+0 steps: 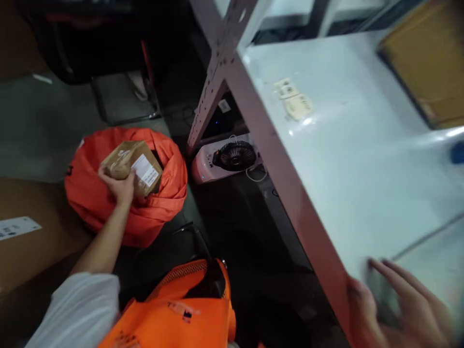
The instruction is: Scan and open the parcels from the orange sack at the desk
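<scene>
My left hand [121,186] grips a small brown cardboard parcel [125,159] by its near side. A white label shows on the parcel's right face. It sits in the mouth of a round orange-red sack [83,193], whose rim is rolled and creased. Whether the parcel rests on the sack's contents is hidden. At the lower right, over the edge of a white-topped table [326,159], my right hand [406,304] has its thumb and fingers apart, slightly blurred. I see nothing held in it.
A cardboard box [431,63] lies on the table's far right, with stickers [295,99] nearer the corner post. Below are a small black fan [235,155] and a power strip. A large labelled carton [39,251] stands at left, a chair frame [125,118] behind the sack.
</scene>
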A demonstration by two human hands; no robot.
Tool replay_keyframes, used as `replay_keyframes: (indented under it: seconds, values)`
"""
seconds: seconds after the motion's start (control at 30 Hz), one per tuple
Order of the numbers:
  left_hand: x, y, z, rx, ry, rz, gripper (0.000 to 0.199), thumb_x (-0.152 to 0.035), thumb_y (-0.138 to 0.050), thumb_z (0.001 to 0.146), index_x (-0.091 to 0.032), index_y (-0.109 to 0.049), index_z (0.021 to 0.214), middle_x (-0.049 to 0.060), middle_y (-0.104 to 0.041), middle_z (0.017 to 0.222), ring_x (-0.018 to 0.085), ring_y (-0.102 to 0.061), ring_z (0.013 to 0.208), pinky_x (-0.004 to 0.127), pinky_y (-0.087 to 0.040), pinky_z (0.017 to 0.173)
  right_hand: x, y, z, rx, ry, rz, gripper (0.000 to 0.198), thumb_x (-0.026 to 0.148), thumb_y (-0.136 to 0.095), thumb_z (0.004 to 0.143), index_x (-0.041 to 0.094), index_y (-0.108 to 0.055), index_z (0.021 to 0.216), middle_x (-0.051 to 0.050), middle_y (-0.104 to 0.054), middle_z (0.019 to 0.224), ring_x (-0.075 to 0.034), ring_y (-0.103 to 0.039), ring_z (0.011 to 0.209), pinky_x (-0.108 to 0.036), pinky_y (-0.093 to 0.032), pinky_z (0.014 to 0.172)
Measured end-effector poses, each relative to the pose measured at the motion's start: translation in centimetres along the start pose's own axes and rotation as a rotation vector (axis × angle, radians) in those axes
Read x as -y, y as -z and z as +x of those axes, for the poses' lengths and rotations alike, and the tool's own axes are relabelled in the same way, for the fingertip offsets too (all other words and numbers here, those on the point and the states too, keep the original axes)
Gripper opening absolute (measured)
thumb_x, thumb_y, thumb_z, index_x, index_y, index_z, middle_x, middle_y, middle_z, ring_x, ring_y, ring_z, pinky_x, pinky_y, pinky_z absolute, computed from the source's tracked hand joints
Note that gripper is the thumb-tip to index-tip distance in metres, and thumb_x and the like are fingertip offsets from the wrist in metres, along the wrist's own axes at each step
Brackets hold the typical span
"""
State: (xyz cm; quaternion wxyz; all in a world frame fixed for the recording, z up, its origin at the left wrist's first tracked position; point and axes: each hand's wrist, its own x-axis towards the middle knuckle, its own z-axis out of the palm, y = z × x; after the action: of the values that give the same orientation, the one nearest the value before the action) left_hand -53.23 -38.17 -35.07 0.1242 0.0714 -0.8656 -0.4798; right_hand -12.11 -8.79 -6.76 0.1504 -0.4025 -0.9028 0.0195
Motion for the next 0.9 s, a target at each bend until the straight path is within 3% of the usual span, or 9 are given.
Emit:
replay_keyframes:
  seconds: [0.13,0.23,0.3,0.37,0.53,0.6,0.7,0.8,0.9]
  values:
    - [-9.1,9.7,-1.9,-0.032,-0.348,-0.252,0.088,-0.052,-0.081,0.064,-0.026,-0.038,0.136,0.010,-0.047,0.150,0.031,-0.047,0.142,0.047,-0.035,0.126,0.0,-1.3,-0.8,-0.109,0.007,0.148,0.043,0.052,-0.060,0.096,0.027,-0.070,0.128,-0.017,-0.065,0.136,-0.041,-0.062,0.127,-0.065,-0.047,0.112]
    - [-17.7,13.0,-5.2,0.027,-0.547,-0.448,0.079,-0.055,-0.077,0.065,-0.053,-0.045,0.138,-0.013,-0.046,0.152,0.032,-0.041,0.148,0.046,-0.032,0.128,-0.1,-0.2,-1.6,-0.147,-0.002,0.417,0.037,0.051,-0.058,0.097,0.020,-0.071,0.114,-0.018,-0.069,0.128,-0.035,-0.066,0.121,-0.057,-0.053,0.107]
    - [-23.7,13.4,-8.4,0.107,-0.635,-0.612,0.079,-0.057,-0.076,0.063,-0.060,-0.047,0.137,-0.016,-0.046,0.150,0.035,-0.042,0.147,0.049,-0.034,0.126,-1.1,1.7,-2.9,-0.215,0.016,0.547,0.032,0.046,-0.058,0.099,0.022,-0.071,0.115,-0.015,-0.070,0.129,-0.031,-0.067,0.121,-0.051,-0.054,0.106]
    - [-29.5,12.7,-12.7,0.238,-0.723,-0.776,0.085,-0.056,-0.079,0.057,-0.057,-0.048,0.136,-0.012,-0.047,0.149,0.037,-0.044,0.144,0.051,-0.036,0.125,-3.6,4.5,-5.5,-0.329,0.012,0.560,0.029,0.043,-0.057,0.100,0.023,-0.071,0.116,-0.013,-0.071,0.129,-0.029,-0.067,0.122,-0.048,-0.054,0.106]
    - [-40.9,9.6,-27.2,0.683,-0.951,-0.995,0.096,-0.050,-0.089,0.060,-0.033,-0.036,0.138,0.010,-0.047,0.141,0.036,-0.054,0.136,0.052,-0.048,0.117,-16.2,12.8,-17.1,-0.626,-0.295,0.258,0.037,0.050,-0.057,0.095,0.022,-0.071,0.114,-0.013,-0.074,0.119,-0.033,-0.068,0.117,-0.052,-0.053,0.106]
    - [-43.5,8.3,-33.2,0.857,-1.011,-1.025,0.097,-0.051,-0.089,0.066,-0.031,-0.031,0.141,0.013,-0.048,0.140,0.033,-0.056,0.134,0.046,-0.051,0.115,-22.1,15.1,-21.8,-0.651,-0.477,0.105,0.042,0.052,-0.053,0.092,0.020,-0.070,0.114,-0.015,-0.072,0.121,-0.036,-0.067,0.116,-0.055,-0.050,0.107]
    - [-45.1,6.3,-40.8,1.092,-1.032,-1.084,0.099,-0.052,-0.087,0.073,-0.031,-0.024,0.146,0.015,-0.048,0.144,0.030,-0.056,0.136,0.042,-0.050,0.115,-28.4,16.3,-27.0,-0.532,-0.734,-0.067,0.051,0.054,-0.048,0.089,0.017,-0.069,0.117,-0.021,-0.068,0.127,-0.041,-0.063,0.120,-0.058,-0.050,0.105]
    - [-43.9,4.4,-45.9,1.302,-0.959,-1.013,0.108,-0.052,-0.087,0.074,-0.031,-0.018,0.153,0.017,-0.046,0.151,0.030,-0.055,0.140,0.042,-0.048,0.117,-30.6,15.7,-29.5,-0.321,-0.873,-0.164,0.061,0.053,-0.046,0.091,0.010,-0.064,0.131,-0.024,-0.065,0.132,-0.043,-0.062,0.119,-0.057,-0.050,0.102]
    - [-41.2,2.9,-48.1,1.440,-0.869,-0.789,0.117,-0.049,-0.089,0.075,-0.030,-0.012,0.160,0.018,-0.049,0.154,0.031,-0.057,0.140,0.044,-0.051,0.114,-30.5,15.2,-29.8,-0.221,-0.887,-0.253,0.068,0.051,-0.045,0.095,0.005,-0.057,0.143,-0.026,-0.063,0.135,-0.043,-0.061,0.118,-0.057,-0.048,0.101]
